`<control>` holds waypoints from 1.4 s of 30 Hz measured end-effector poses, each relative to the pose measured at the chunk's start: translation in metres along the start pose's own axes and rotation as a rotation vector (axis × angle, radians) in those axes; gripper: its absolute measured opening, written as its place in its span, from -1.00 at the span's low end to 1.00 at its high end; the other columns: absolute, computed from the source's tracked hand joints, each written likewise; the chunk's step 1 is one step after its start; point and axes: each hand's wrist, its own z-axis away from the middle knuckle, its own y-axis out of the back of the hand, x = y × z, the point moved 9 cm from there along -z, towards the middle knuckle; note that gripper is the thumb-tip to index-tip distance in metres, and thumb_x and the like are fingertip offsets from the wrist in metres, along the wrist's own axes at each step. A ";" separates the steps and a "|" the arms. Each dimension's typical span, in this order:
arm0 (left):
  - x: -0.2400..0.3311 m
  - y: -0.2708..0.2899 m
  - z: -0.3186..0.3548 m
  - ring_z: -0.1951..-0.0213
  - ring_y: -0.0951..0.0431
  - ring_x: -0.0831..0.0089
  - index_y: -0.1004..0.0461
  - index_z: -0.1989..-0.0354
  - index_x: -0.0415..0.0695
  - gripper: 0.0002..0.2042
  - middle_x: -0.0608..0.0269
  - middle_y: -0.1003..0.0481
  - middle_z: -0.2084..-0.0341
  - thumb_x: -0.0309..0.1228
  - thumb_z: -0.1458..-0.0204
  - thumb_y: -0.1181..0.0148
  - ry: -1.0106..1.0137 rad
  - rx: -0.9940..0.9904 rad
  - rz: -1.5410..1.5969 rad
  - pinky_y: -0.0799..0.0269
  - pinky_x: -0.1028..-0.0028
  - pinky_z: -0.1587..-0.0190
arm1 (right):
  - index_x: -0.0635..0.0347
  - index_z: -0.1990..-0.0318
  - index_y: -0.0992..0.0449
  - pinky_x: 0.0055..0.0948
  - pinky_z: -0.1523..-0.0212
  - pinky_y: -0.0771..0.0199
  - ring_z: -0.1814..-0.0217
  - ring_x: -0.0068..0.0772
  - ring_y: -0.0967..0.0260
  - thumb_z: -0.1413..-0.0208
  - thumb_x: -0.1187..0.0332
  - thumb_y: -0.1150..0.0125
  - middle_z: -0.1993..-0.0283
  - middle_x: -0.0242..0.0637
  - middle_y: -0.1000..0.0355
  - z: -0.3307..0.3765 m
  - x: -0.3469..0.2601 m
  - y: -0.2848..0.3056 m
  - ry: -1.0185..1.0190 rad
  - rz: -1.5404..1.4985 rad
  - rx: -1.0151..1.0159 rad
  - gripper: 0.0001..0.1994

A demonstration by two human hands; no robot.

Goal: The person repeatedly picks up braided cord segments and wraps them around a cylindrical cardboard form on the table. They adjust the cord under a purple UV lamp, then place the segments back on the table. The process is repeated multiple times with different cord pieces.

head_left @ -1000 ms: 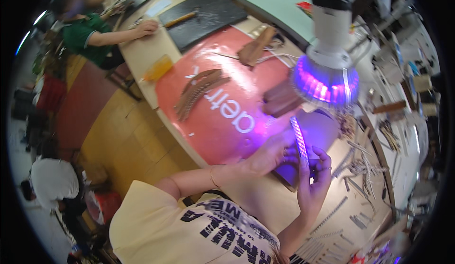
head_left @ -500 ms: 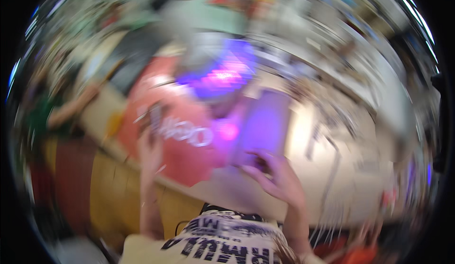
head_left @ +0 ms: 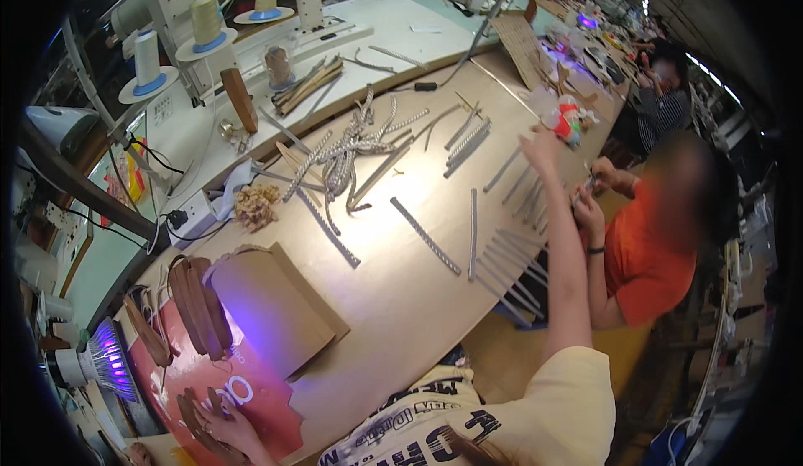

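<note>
At the lower left, my left hand point(head_left: 227, 426) is closed on a brown leather-like strap point(head_left: 191, 420) over a red board point(head_left: 280, 412). My right arm stretches across to the far right side of the table. There my right hand point(head_left: 542, 150) has its thumb apart from the fingers, beside a red, white and green plastic container point(head_left: 568, 120); whether it touches the container is hard to see. More folded brown straps point(head_left: 199, 307) lie on the red board, next to a brown sheet point(head_left: 272, 307). Grey braided cords point(head_left: 425, 236) are spread over the tabletop, several in a tangled bundle point(head_left: 341, 161).
A co-worker in an orange top point(head_left: 652, 253) sits at the right edge, hands near my right forearm. A lamp glowing violet point(head_left: 113, 361) stands at the left. Sewing machine with thread cones point(head_left: 206, 24) is behind. A crumpled tan piece point(head_left: 257, 207) lies near a white socket box point(head_left: 192, 217).
The view has swung to the right. My right hand has gone from near the brown sheet to the table's far right side. My left hand stays over the red board.
</note>
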 end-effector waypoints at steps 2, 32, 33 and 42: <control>0.026 0.022 0.001 -0.28 -0.17 -0.20 -0.17 -0.32 -0.25 -0.34 -0.26 -0.14 -0.28 -0.09 -0.14 -0.11 -0.116 0.083 -0.026 -0.19 0.00 -0.23 | 0.34 0.06 -0.50 -0.05 -0.06 -0.38 -0.02 0.14 -0.40 0.00 0.18 -0.26 0.07 0.13 -0.46 -0.033 0.069 -0.014 0.171 0.132 0.069 -0.57; 0.273 0.159 0.020 -0.28 -0.25 -0.03 -0.26 -0.25 -0.29 -0.49 -0.20 -0.24 -0.24 -0.19 -0.23 -0.03 -0.645 0.595 0.931 -0.16 0.14 -0.29 | 0.30 -0.11 -0.37 -0.30 0.04 -0.57 0.12 -0.35 -0.53 -0.03 -0.04 -0.29 0.07 -0.16 -0.51 -0.045 -0.091 0.027 -0.167 -1.641 -0.879 -0.35; 0.291 0.162 0.022 -0.28 -0.25 -0.02 -0.25 -0.25 -0.29 -0.49 -0.19 -0.24 -0.24 -0.19 -0.24 -0.02 -0.678 0.524 1.041 -0.16 0.14 -0.29 | 0.31 -0.10 -0.37 -0.34 0.03 -0.55 0.08 -0.37 -0.52 -0.01 0.01 -0.33 0.04 -0.18 -0.49 -0.020 -0.123 0.022 -0.199 -1.644 -0.978 -0.37; 0.371 0.075 0.030 -0.14 -0.43 0.15 -0.05 -0.35 -0.26 -0.42 -0.13 -0.33 -0.18 -0.05 -0.35 0.24 0.081 -1.055 1.685 -0.31 0.26 -0.20 | 0.32 -0.05 -0.43 -0.46 -0.02 -0.43 0.05 -0.55 -0.45 -0.10 0.17 -0.32 0.05 -0.30 -0.51 0.163 -0.333 0.060 0.026 -1.881 -1.726 -0.53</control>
